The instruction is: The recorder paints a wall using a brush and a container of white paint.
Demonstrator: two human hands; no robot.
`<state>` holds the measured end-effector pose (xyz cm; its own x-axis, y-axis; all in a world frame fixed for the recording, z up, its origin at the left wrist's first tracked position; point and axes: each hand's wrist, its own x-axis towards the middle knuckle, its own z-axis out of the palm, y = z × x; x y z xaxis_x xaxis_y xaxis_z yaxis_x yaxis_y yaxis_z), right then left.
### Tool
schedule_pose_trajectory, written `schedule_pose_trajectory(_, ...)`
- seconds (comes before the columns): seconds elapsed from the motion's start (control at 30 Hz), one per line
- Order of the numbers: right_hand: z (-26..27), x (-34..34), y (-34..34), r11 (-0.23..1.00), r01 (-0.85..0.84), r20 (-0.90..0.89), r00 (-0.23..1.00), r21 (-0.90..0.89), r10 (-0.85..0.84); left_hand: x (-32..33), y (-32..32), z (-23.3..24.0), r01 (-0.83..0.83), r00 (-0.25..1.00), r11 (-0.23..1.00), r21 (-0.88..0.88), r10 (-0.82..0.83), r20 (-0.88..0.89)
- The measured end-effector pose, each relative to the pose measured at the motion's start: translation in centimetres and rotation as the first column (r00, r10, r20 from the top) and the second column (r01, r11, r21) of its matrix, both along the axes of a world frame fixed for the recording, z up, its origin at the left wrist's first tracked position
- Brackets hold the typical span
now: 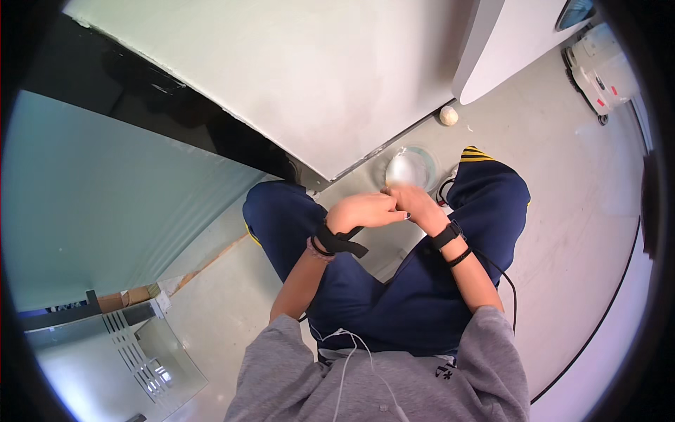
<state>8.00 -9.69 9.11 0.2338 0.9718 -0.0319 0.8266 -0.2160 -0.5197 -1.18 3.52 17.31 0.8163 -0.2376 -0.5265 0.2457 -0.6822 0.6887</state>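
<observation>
My left hand (361, 212), with a black band and hair ties at the wrist, is bent inward between my knees. Its fingers meet my right hand (416, 204), which wears a black wristband and a braided bracelet. Both hands touch above the floor, just on my side of a round, clear container (430, 158). Inside or over that container is a whitish, shiny round shape (405, 170), partly covered by my right hand. The fingertips are hidden or blurred, so whether anything small is held cannot be told.
A white cabinet corner (327, 158) juts toward my knees. A pale ball (449, 115) lies on the floor beside its base. A white wheeled object (601, 74) stands at the upper right. Left is a large bluish-green panel (116, 200). A black cable (596, 327) runs along the right.
</observation>
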Motion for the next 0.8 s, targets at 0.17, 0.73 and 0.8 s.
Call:
schedule_pose_trajectory(0.17, 0.7, 0.3, -0.2, 0.998, 0.03, -0.013, 0.999, 0.059, -0.029, 0.1, -1.8, -1.4, 0.003, 0.988, 0.991, 0.136, -0.024, 0.151)
schedule_pose_trajectory(0.73, 11.3, -2.1, 4.9, 0.48, 0.442, -0.376, 0.897, 0.758, -0.231, -2.3, -3.1, -3.9, -0.17, 0.905, 0.93, 0.325, 0.016, 0.426)
schedule_pose_trajectory(0.8, 11.9, -3.8, 7.2, 0.481, 0.415, -0.356, 0.91, 0.772, -0.213, -2.0, -4.4, -7.8, -0.3, 0.8, 0.896, 0.328, 0.049, 0.599)
